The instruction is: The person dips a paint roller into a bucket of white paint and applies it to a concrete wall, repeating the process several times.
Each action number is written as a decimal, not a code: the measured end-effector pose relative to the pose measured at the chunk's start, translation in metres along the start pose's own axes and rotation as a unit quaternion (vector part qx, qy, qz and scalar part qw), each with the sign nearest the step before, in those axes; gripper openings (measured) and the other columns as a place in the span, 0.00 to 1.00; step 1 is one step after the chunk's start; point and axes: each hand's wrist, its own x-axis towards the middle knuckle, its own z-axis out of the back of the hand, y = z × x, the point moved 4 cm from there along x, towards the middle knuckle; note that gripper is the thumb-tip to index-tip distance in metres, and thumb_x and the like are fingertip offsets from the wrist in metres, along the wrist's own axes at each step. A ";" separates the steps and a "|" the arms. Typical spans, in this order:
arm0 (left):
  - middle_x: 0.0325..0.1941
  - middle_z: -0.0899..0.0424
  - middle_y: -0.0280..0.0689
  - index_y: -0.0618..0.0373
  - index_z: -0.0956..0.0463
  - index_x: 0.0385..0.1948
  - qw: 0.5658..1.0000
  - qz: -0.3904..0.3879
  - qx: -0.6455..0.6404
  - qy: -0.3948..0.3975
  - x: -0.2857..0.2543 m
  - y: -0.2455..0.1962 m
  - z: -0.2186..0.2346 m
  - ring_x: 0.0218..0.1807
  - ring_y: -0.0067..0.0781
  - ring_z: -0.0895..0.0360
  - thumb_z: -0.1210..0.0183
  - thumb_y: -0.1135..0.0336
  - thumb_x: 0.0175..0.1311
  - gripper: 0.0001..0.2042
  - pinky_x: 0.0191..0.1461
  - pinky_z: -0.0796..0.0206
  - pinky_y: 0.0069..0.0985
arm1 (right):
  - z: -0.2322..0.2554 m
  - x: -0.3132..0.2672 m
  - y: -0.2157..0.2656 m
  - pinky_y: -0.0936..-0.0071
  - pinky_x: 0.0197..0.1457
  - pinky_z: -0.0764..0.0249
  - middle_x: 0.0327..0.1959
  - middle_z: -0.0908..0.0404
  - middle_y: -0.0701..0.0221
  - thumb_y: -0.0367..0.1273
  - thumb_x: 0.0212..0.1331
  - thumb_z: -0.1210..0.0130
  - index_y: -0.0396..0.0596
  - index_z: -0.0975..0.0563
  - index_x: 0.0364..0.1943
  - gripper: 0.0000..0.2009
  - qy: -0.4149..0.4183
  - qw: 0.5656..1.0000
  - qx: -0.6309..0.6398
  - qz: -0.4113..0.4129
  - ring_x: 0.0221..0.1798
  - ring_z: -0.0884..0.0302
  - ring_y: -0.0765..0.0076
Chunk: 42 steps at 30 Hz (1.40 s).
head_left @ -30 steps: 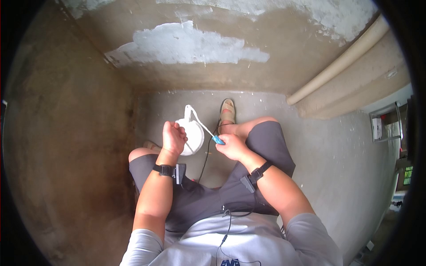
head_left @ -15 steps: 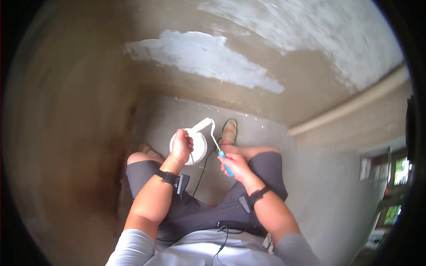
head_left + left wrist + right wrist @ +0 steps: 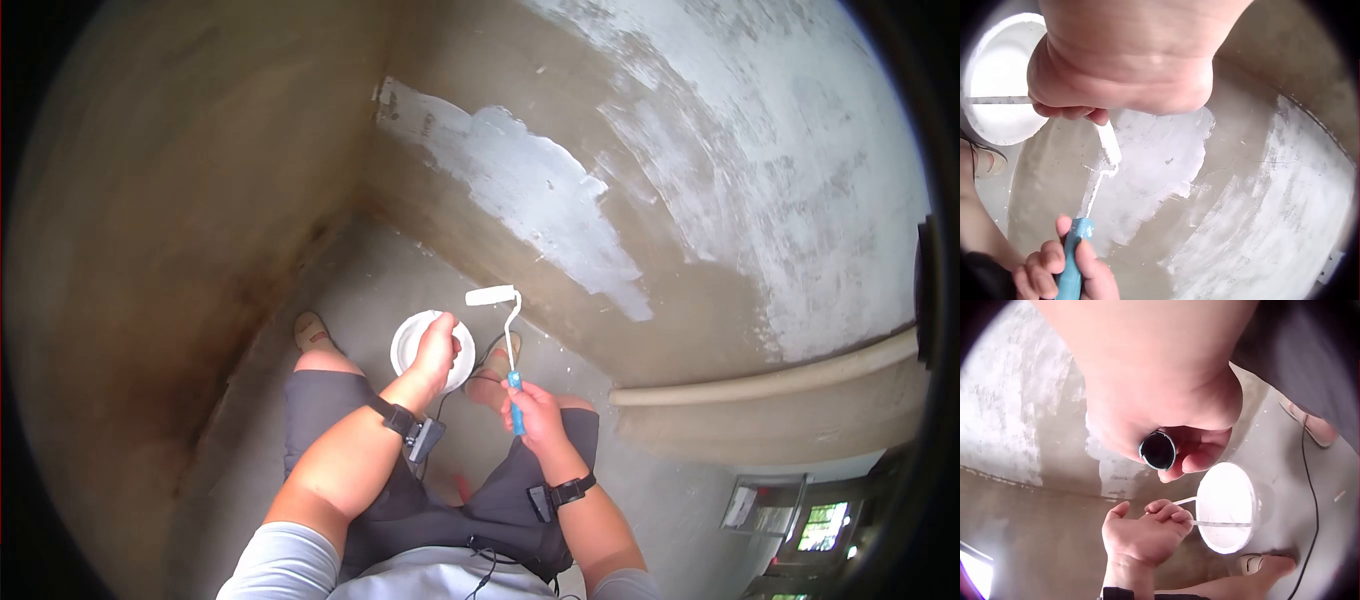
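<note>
My left hand (image 3: 436, 352) holds a white bucket (image 3: 402, 348) by its thin handle (image 3: 1222, 524), and the bucket hangs between the knees. White paint shows inside it in the left wrist view. The right hand (image 3: 540, 412) grips the blue handle (image 3: 516, 395) of a small paint roller. Its white roller sleeve (image 3: 490, 295) is up beyond the bucket's rim, apart from it, in front of the lower wall. From the right wrist, the hollow end of the blue grip (image 3: 1159, 451) sticks out of the curled fingers.
A brown wall (image 3: 450, 190) ahead carries white painted patches (image 3: 530, 175). Another brown wall (image 3: 190, 220) rises on the left. A pipe (image 3: 770, 382) runs low along the right. Sandalled feet (image 3: 312, 328) and a black cable (image 3: 487, 352) are on the grey floor (image 3: 250, 410).
The roller sleeve has left the bucket and moved up and right, its handle now upright in the right hand. The head view has turned right, while the left hand keeps holding the bucket.
</note>
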 end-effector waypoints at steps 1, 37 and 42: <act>0.23 0.29 0.32 0.53 0.25 0.40 1.000 0.001 -0.007 -0.001 -0.001 -0.001 0.005 0.25 0.25 0.36 0.50 0.50 0.63 0.17 0.28 0.45 0.28 | -0.006 0.005 0.008 0.78 0.25 0.28 0.26 0.20 0.70 0.32 0.69 0.45 0.41 0.22 0.51 0.12 0.001 1.000 -0.006 -0.002 0.23 0.25 0.76; 0.30 0.24 0.39 0.65 0.25 0.36 0.998 -0.017 -0.001 -0.052 0.037 -0.037 0.025 0.34 0.31 0.29 0.49 0.55 0.65 0.18 0.41 0.35 0.32 | -0.181 0.166 0.207 0.76 0.19 0.42 0.21 0.31 0.73 0.28 0.65 0.45 0.42 0.26 0.45 0.08 -0.028 0.997 0.003 0.077 0.16 0.37 0.76; 0.26 0.29 0.32 0.56 0.28 0.32 0.998 -0.014 0.002 -0.059 0.039 -0.038 0.022 0.30 0.25 0.35 0.49 0.57 0.63 0.12 0.34 0.42 0.26 | -0.208 0.187 0.207 0.76 0.21 0.42 0.22 0.31 0.73 0.28 0.65 0.46 0.44 0.27 0.43 0.06 0.000 0.996 0.006 0.085 0.17 0.37 0.75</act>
